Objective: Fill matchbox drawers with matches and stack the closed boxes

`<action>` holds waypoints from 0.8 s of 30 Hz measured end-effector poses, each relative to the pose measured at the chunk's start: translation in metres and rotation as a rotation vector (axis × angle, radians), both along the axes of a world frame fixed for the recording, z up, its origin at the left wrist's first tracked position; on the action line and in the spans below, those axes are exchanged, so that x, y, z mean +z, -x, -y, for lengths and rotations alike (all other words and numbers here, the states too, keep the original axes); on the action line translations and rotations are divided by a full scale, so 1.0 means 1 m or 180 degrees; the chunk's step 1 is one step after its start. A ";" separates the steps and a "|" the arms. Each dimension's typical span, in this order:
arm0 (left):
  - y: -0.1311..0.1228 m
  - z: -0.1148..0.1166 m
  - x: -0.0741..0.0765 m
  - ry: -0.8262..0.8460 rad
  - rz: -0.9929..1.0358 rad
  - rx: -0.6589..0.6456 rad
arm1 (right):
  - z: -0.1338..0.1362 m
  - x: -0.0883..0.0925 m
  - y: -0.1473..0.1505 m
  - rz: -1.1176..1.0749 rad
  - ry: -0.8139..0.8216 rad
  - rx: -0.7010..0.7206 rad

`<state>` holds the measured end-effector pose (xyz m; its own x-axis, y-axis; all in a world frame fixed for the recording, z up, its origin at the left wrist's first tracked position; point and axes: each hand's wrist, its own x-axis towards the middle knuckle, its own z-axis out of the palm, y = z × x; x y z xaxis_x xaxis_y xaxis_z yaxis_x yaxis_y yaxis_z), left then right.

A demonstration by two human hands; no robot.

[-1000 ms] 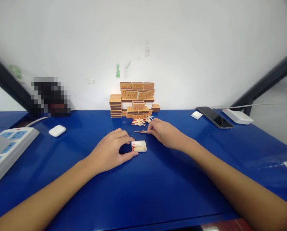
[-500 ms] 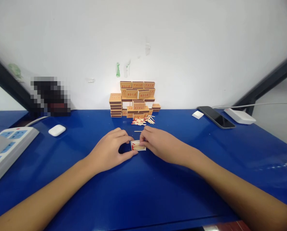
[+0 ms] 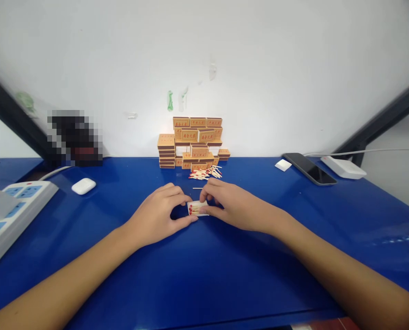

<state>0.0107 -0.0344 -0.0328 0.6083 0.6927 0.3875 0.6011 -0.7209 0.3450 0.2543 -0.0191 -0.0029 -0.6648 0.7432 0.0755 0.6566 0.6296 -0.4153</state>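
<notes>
A small white matchbox tray with several red-tipped matches in it lies on the blue table. My left hand grips its left end between thumb and fingers. Over the tray's right part is my right hand, thumb and fingers parted, the thumb at the matches. Nothing shows held in it. A single match lies just behind the tray. Farther back is a loose pile of matches, in front of stacked yellow matchboxes.
On the left are a power strip and a white earphone case. A phone, a small white square and a white box lie at the back right. A white wall stands behind the table.
The thumb and fingers of my right hand have spread apart over the tray, showing more of its inside. My left hand keeps its hold. The whole view has shifted slightly.
</notes>
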 end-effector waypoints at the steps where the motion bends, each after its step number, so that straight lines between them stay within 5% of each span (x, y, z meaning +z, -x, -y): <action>1: 0.000 0.000 0.000 0.0001 -0.0003 0.0008 | -0.001 0.001 -0.002 0.0008 -0.0004 0.0046; 7: 0.002 0.001 0.001 0.0022 -0.0022 0.0024 | -0.006 0.004 -0.010 -0.0091 0.0333 0.0103; 24: 0.001 0.001 0.001 0.0046 -0.0029 0.0056 | 0.002 0.006 -0.001 0.0034 0.0064 0.0227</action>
